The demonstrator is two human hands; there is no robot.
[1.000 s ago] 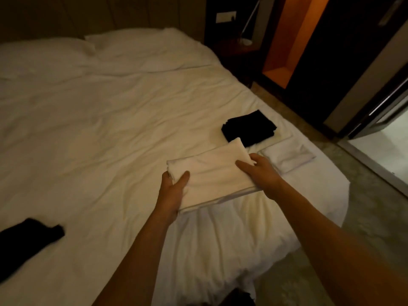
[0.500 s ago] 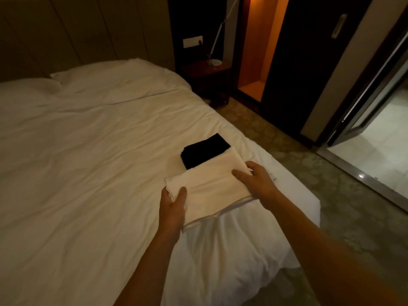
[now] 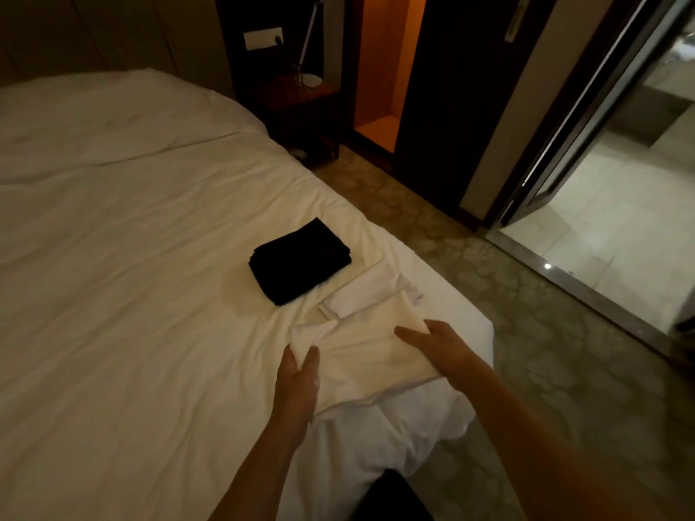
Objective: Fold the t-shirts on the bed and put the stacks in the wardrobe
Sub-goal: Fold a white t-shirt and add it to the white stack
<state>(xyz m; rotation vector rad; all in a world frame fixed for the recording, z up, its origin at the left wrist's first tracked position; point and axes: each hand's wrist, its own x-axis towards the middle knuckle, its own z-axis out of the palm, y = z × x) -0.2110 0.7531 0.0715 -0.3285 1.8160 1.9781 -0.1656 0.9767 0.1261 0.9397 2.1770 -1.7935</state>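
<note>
A folded cream t-shirt (image 3: 361,347) is held just over the near right corner of the white bed (image 3: 131,295). My left hand (image 3: 297,381) grips its left edge, thumb on top. Along its right edge my right hand (image 3: 432,344) holds it, fingers over the cloth. Right behind it lies a folded white t-shirt (image 3: 361,298) on the sheet. A folded black stack (image 3: 299,261) sits further back. The wardrobe (image 3: 451,107) stands dark across the floor, with a lit orange niche (image 3: 383,69) beside it.
A dark bedside table (image 3: 301,107) with a lamp stands between bed and niche. Patterned floor (image 3: 545,332) runs along the bed's right side. A glass sliding door (image 3: 601,126) opens onto a bright tiled room at right. A dark object (image 3: 391,498) sits at the bottom edge.
The view has swung right and down. Both hands carried the cream t-shirt toward the bed's corner, and the white folded shirt behind it has come back into sight.
</note>
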